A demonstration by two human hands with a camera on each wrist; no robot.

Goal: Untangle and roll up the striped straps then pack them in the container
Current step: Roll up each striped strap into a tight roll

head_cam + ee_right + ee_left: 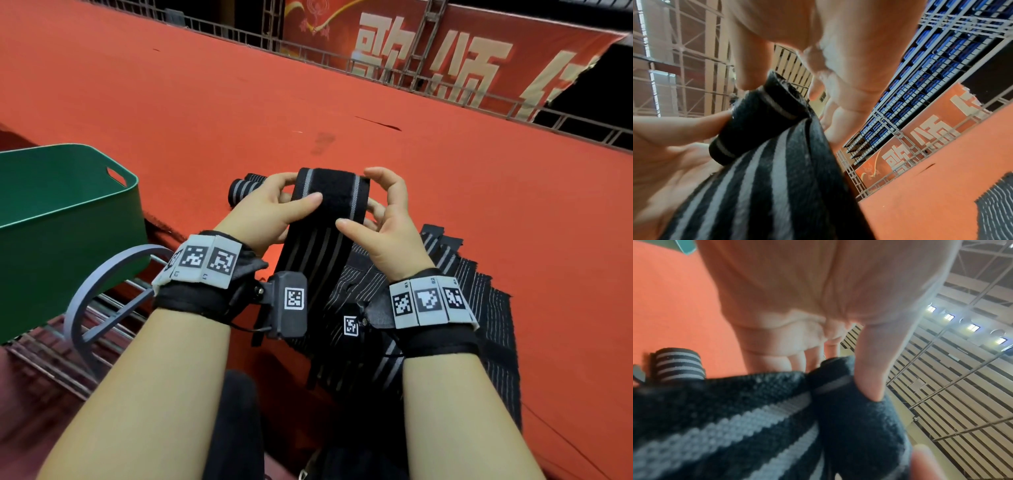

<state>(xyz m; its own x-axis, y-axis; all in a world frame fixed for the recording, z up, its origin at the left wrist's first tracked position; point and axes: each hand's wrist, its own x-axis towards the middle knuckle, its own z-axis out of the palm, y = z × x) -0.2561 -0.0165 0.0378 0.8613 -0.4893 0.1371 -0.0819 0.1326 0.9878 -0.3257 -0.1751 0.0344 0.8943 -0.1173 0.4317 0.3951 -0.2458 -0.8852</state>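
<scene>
One black strap with grey stripes (327,219) is held up between two hands, its far end turned over into the start of a roll and its tail hanging down toward the person. The left hand (274,209) pinches the left side of that rolled end, thumb laid flat across the plain black top face, fingers curled behind it; the left wrist view shows the thumb (871,369) pressed onto the fabric beside one grey edge line. The right hand (383,219) holds the right side, thumb tip touching the strap's front edge, the other fingers bent around the roll's end. Just left of the held strap, behind the left hand, one finished rolled strap (241,190) lies on the red carpet (205,102). Below and right of the held strap, a heap of loose striped straps (462,291) spreads over the carpet; their number cannot be counted. One green container (68,212) stands well to the left of the held strap.
</scene>
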